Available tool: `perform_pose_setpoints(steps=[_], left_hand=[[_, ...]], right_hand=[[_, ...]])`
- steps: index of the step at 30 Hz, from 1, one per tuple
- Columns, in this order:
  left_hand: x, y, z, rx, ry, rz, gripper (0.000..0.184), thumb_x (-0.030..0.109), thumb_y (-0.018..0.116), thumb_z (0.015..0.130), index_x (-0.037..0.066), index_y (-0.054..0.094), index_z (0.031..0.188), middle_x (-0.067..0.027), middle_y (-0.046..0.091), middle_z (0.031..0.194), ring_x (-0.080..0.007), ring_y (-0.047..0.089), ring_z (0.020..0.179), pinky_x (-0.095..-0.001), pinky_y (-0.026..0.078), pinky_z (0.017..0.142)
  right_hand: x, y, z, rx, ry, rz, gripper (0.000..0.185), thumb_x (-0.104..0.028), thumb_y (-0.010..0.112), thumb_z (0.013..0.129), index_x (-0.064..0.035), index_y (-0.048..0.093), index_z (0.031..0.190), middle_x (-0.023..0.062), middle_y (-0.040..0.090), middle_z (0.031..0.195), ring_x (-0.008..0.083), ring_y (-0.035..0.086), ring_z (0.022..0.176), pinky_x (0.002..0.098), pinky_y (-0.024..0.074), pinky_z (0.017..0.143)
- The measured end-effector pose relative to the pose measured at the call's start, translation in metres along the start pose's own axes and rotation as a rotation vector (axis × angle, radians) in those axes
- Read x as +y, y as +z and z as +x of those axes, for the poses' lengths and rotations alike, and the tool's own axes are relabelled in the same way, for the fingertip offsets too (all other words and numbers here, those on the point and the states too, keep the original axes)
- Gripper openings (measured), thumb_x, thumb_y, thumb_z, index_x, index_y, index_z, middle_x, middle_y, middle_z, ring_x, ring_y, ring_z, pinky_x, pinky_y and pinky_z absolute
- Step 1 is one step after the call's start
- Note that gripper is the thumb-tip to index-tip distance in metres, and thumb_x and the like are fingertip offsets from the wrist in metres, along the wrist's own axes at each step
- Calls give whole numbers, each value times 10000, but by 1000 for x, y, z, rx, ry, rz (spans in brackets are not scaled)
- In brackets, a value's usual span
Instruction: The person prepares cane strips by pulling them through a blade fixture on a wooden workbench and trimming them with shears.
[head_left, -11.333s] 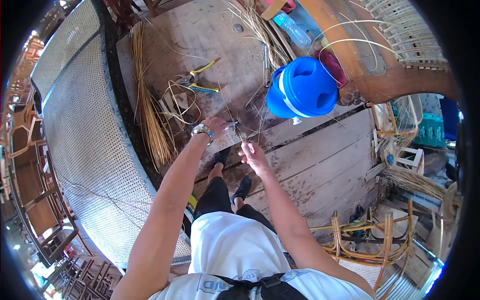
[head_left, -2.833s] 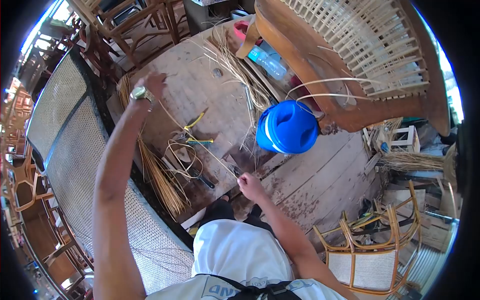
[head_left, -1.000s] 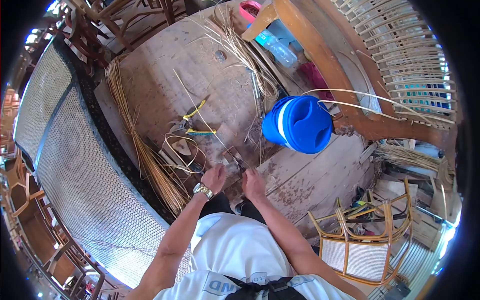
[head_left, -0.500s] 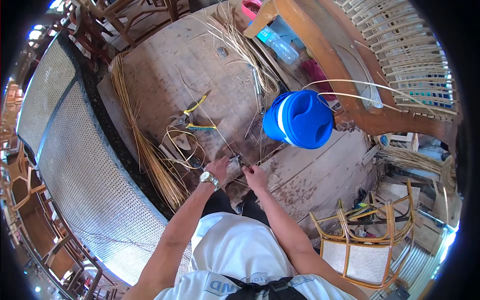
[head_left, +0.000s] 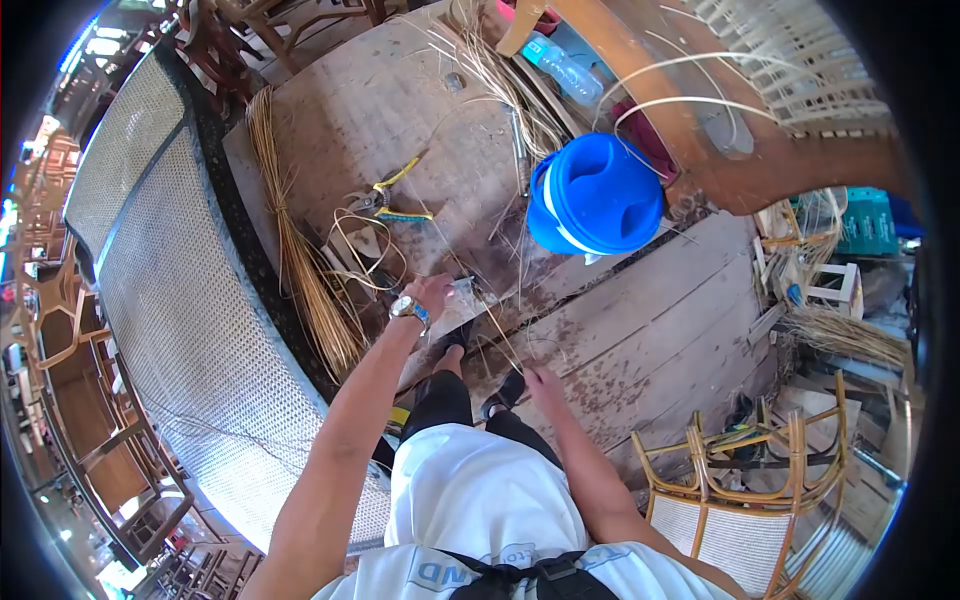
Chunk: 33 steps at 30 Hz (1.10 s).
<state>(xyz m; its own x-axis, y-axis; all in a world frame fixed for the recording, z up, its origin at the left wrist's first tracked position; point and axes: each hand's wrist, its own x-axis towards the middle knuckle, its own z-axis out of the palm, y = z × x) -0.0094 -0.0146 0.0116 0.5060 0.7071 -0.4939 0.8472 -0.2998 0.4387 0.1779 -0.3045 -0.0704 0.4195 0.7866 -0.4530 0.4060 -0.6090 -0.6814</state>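
My left hand (head_left: 433,293), with a watch (head_left: 409,309) at the wrist, is low over the floor with its fingers bent at the edge of a flat greyish piece (head_left: 459,303). What its fingertips grip is too small to make out. A thin rattan strip (head_left: 503,335) runs from that piece to my right hand (head_left: 543,384), whose fingers are closed on its end near my right foot. Pruning shears (head_left: 385,204) with yellow and green handles lie beyond my left hand, beside a loose coil of cane (head_left: 368,252).
A long rattan bundle (head_left: 283,225) lies along a woven cane panel (head_left: 190,290) on the left. To the right stand a blue lidded bucket (head_left: 597,195) and a wooden frame (head_left: 640,75). A rattan chair (head_left: 745,500) is at lower right. A plastic bottle (head_left: 565,70) lies behind.
My right hand has moved away from my left, back toward my body and to the right, drawing the rattan strip out. My left hand stays by the greyish piece. The view has shifted slightly.
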Motion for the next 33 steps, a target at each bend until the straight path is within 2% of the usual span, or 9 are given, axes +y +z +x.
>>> perform_pose_setpoints(steps=[5,11,15,16,19,22,27,29,33], left_hand=[[1,-1,2,-26,35,55,208,242,506,908,140,617,1051,-142,652,1036,-364,618,963,-461,508,805],[3,1,2,3,17,34,236,267,536,901,137,630,1075,-156,659,1014,-364,616,968,-453,497,827],[-1,6,6,7,-29,17,230,270,547,896,153,631,1075,-166,655,1023,-369,617,971,-461,498,823],[-1,7,8,1,-31,17,230,270,547,896,153,631,1075,-166,655,1023,-369,617,971,-461,498,823],[-2,8,5,-8,-3,49,234,273,544,897,161,627,1084,-169,652,1039,-384,613,980,-471,499,830],[-11,18,9,66,-1,21,209,275,516,900,150,634,1019,-175,659,961,-388,627,918,-475,498,795],[-6,7,6,36,84,34,193,257,539,893,140,627,1019,-172,659,965,-393,627,911,-486,503,785],[-7,5,7,-50,13,27,219,254,513,909,159,625,1072,-128,646,1080,-363,606,996,-468,496,846],[-14,19,-3,56,36,-165,281,338,551,900,85,607,1009,-158,662,965,-357,624,938,-458,496,780]], right_hand=[[37,-31,-40,-206,95,-134,368,-389,607,847,-23,642,823,151,635,745,292,621,730,404,467,668],[-71,-7,46,-360,-38,88,879,-570,605,828,61,338,1379,238,453,1370,282,439,1287,347,347,1051],[-114,12,81,-402,197,661,493,-495,578,894,-21,551,1027,77,599,864,133,591,814,282,475,781],[-116,15,82,-155,7,370,387,-414,574,924,-50,529,798,-14,471,670,67,465,602,238,402,585],[-96,33,83,-102,46,579,362,-372,561,934,-68,553,737,-30,466,633,66,449,591,251,348,538],[-66,-8,25,-80,70,311,387,-381,524,915,-32,573,755,91,557,628,224,554,628,355,407,593],[183,-87,-133,-226,181,-480,387,-385,482,904,-25,623,911,188,646,927,351,627,838,447,480,719],[194,-160,-186,-593,622,-734,509,-505,458,901,-62,675,1027,223,612,1124,343,587,1077,446,454,898],[155,-228,-198,-197,805,-913,315,-321,556,862,-83,689,1020,174,656,1058,309,625,1021,425,499,856]])
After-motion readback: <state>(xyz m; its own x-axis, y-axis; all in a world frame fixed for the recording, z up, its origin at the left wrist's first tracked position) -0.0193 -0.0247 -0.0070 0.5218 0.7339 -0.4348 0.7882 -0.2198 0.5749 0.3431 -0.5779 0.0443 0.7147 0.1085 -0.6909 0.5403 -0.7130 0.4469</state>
